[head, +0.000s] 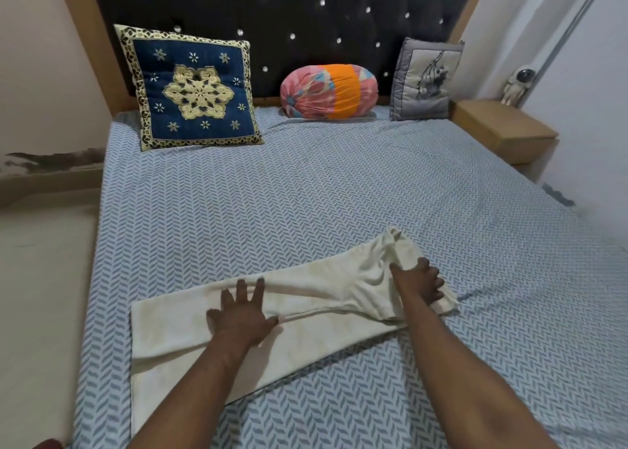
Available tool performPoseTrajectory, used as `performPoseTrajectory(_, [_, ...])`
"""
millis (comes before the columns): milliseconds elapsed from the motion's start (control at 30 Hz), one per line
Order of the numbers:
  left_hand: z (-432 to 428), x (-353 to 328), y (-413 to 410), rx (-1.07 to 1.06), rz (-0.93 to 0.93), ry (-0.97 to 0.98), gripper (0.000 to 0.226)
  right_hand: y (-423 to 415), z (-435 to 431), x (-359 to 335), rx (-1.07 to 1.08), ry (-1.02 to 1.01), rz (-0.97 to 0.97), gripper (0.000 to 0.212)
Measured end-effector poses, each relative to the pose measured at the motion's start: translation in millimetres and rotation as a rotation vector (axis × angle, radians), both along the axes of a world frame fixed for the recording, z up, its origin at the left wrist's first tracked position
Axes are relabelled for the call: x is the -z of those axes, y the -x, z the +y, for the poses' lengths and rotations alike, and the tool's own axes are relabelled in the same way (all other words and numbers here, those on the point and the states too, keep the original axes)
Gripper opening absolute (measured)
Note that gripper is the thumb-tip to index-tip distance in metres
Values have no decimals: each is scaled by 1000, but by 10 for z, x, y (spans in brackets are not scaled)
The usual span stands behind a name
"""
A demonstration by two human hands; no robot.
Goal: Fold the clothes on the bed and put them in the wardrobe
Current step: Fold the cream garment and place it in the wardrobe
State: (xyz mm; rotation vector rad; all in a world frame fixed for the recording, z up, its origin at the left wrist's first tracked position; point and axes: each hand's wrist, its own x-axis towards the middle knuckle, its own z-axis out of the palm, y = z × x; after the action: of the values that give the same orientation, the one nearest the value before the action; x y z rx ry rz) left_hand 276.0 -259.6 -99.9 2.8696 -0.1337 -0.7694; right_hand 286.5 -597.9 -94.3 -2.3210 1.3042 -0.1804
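Observation:
A cream-white garment (316,292), like a pair of trousers, lies stretched across the near part of the bed (306,190), which has a blue-and-white patterned sheet. My left hand (243,311) presses flat on the garment's left half, fingers spread. My right hand (419,283) grips the bunched cloth at the garment's right end, fingers curled round it. That end is rumpled and lifted a little off the sheet.
At the headboard stand a blue embroidered cushion (192,86), a pink-and-orange bolster (328,91) and a grey cushion (424,79). A wooden bedside table (503,129) with a small white figurine (518,84) is on the right. Floor runs along the bed's left side.

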Motion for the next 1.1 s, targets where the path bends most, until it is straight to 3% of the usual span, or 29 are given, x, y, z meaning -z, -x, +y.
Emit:
performPoseTrajectory(167, [-51,168,68,-17,50,-76,99,-478,-201,-160,-171,-72,-66,70])
performPoseTrajectory(267, [-82,138,9,-33,86,-94,106,-737,-226,-211,-342,-150,126,63])
performPoseTrajectory(367, [-108,128,-52,-50,102,-112,113,-917,-382,-147,-184,-190,-12,35])
performPoseTrajectory(500, [-141,121,-96,-69,118,-135,116,-963,-614,-53,103,-315,-184,37])
performPoseTrajectory(600, [-165,83,-117,-75,130,-149,119,-958,-542,-23,32,-82,-145,33])
performPoseTrajectory(700, [-188,34,-138,-83,140,-162,124,-889,-303,-32,-267,93,-198,15])
performPoseTrajectory(767, [-205,-6,-149,-80,148,-170,125,-870,-155,36,-550,15,-53,22])
performPoseTrajectory(833, [-214,-44,-161,-70,154,-185,126,-870,-75,135,-791,-7,182,45])
performPoseTrajectory(900, [-225,-73,-166,-62,160,-194,127,-919,-100,217,-746,65,275,58])
performPoseTrajectory(1000, [-216,-57,-178,-60,162,-197,128,-922,-147,143,-551,79,274,57])
performPoseTrajectory(1100, [-212,-32,-200,-54,162,-206,131,-952,-262,67,-555,86,409,60])
